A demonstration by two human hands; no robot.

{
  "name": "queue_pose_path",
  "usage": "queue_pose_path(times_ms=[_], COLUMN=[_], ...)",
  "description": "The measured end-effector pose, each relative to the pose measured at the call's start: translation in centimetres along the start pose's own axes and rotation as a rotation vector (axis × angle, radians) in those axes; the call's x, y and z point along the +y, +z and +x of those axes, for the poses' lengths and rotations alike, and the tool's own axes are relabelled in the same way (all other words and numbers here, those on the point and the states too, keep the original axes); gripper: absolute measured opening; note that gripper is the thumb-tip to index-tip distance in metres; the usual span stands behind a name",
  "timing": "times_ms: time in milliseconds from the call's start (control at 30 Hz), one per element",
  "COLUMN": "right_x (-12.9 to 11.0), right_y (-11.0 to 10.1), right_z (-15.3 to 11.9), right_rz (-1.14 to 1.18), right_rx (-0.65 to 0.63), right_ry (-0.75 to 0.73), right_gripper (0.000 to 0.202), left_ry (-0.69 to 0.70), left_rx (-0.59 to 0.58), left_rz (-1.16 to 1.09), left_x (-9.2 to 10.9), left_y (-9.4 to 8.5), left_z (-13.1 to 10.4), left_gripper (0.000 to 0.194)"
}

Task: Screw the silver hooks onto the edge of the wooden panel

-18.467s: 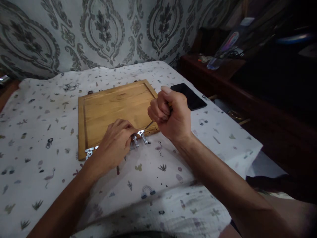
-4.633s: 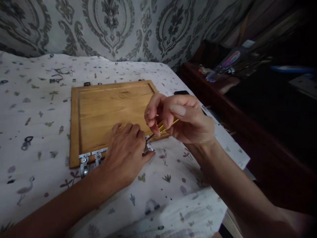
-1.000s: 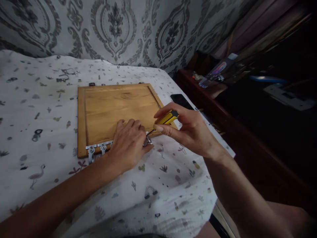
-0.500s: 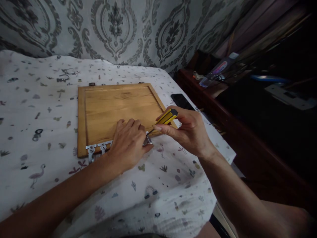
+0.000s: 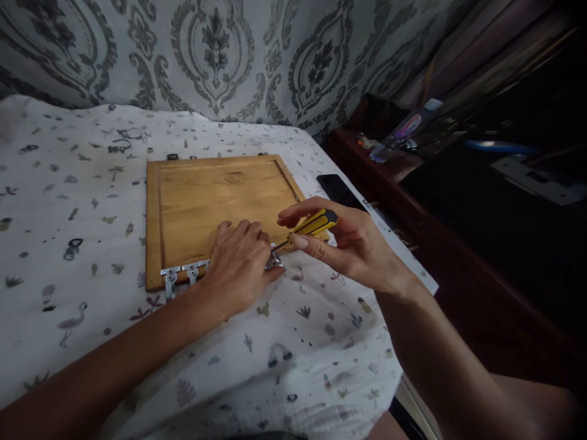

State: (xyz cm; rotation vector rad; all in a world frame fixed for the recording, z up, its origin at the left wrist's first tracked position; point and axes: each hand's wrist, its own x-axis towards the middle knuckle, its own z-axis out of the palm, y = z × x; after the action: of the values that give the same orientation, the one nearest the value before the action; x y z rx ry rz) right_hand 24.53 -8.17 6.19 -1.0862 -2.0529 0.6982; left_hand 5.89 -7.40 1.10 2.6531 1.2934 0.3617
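Note:
A wooden cabinet door lies flat on the cloth-covered table. Along its near edge are metal hinges at the left and another metal hinge at the right. My left hand rests on the near edge, its thumb and fingers closed around the right hinge, partly hiding it. In my right hand is a yellow and black screwdriver, held loosely between thumb and fingers. The screwdriver slants down to the left, its tip at the right hinge; the screw itself is hidden.
A black phone lies on the patterned cloth right of the door. Dark clips show at the door's far edge. Beyond the table's right edge, a plastic bottle leans on dark red furniture. Patterned wallpaper backs the table.
The screwdriver handle has tipped lower and to the right, and the fingers of my right hand have loosened and stretched out. My left hand keeps its place on the hinge.

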Motion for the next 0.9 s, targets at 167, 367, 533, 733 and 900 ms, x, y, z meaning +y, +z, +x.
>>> queue_pose_path(times_ms=[167, 367, 533, 733, 900], right_x=[0.4, 0.8, 1.3, 1.5, 1.8], right_y=[-0.4, -0.1, 0.9, 1.9, 2.1], right_z=[0.0, 0.1, -0.1, -0.1, -0.3], right_rz=[-0.079, -0.101, -0.255, -0.323, -0.305], right_rx=[-0.047, -0.006, 0.098, 0.228, 0.249], right_ry=[-0.012, -0.068, -0.126, -0.164, -0.144], right_gripper=[0.026, 0.030, 0.035, 0.039, 0.036], left_ry=[0.005, 0.008, -0.003, -0.018, -0.026], left_rx=[0.005, 0.025, 0.012, 0.006, -0.006], left_rz=[0.009, 0.020, 0.022, 0.011, 0.008], left_x=[0.0, -0.1, 0.0, 0.1, 0.1], left_y=[0.0, 0.2, 0.2, 0.1, 0.0], left_z=[0.0, -0.2, -0.1, 0.1, 0.1], left_gripper=[0.035, 0.036, 0.038, 0.038, 0.040])
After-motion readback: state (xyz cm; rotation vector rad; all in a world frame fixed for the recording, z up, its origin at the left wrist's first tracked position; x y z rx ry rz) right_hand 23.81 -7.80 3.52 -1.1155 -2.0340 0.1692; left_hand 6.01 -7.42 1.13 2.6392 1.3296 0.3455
